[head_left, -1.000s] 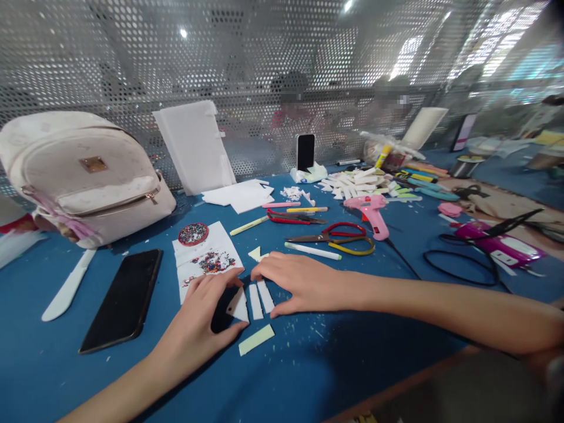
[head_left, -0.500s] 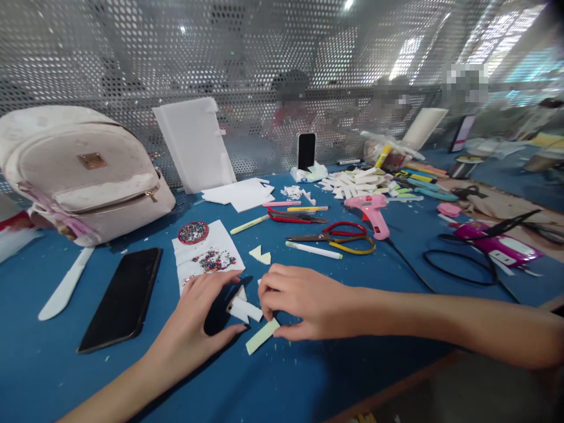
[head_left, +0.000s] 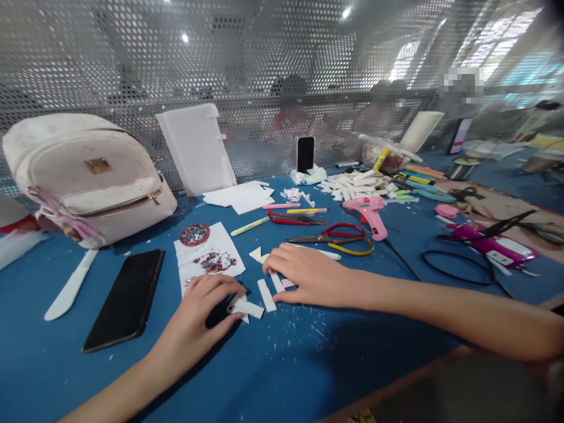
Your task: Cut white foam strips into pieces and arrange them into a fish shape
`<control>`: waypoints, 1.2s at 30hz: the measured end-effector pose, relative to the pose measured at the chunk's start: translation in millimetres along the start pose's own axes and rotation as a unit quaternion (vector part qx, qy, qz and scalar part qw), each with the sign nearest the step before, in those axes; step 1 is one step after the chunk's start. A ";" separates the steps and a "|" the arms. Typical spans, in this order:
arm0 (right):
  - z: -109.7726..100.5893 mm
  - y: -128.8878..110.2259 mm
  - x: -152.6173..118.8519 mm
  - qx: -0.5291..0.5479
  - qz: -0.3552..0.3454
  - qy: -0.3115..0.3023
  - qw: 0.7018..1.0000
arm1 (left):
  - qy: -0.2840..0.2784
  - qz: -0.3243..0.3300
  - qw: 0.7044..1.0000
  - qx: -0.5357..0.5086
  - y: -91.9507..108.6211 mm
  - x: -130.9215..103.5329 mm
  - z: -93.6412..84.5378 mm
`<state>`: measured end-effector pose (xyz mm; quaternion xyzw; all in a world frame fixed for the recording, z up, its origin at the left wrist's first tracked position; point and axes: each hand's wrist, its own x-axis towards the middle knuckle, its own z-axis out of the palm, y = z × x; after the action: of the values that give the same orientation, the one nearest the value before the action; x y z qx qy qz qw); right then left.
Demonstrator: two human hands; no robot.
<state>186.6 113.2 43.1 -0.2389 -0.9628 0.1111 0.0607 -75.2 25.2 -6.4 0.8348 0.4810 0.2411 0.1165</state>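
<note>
My left hand (head_left: pixel 205 311) rests on the blue table, curved around small white pieces (head_left: pixel 251 308), its fingertips and thumb at their left end. To the right, my right hand (head_left: pixel 308 276) reaches over more small strips, with a white strip (head_left: pixel 277 281) between its fingers and thumb. Another white strip (head_left: pixel 267 295) lies flat between the two hands. Just behind my right hand's fingertips is a pale yellow-green notched piece (head_left: pixel 256 254). Colourful beads (head_left: pixel 215 261) lie on a white sheet (head_left: pixel 189 269) behind my left hand.
A black phone (head_left: pixel 126 299) and white knife (head_left: pixel 73 285) lie left, before a backpack (head_left: pixel 97 176). Scissors (head_left: pixel 346 238), a pink glue gun (head_left: pixel 372 214) with its cord, and a purple power strip (head_left: pixel 497 245) are on the right.
The pale green strip is no longer visible by my right thumb. My right hand has moved up and away over the white strips. My left thumb has come closer to the white pieces.
</note>
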 end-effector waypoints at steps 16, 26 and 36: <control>1.0 7.4 1.2 0.022 0.031 -0.032 0.999 | -0.114 0.122 0.984 0.052 12.5 29.9 -20.8; 3.1 16.1 -2.1 0.044 0.014 -0.025 0.999 | -0.146 0.145 0.975 0.078 21.7 42.9 -18.3; -4.7 26.3 -7.1 0.051 0.028 -0.029 0.998 | -0.158 0.162 0.973 0.052 26.2 49.5 -20.0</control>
<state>205.4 133.3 40.8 -0.2588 -0.9502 0.1682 0.0421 -45.1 53.7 36.3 0.9339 0.3272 0.0967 0.1066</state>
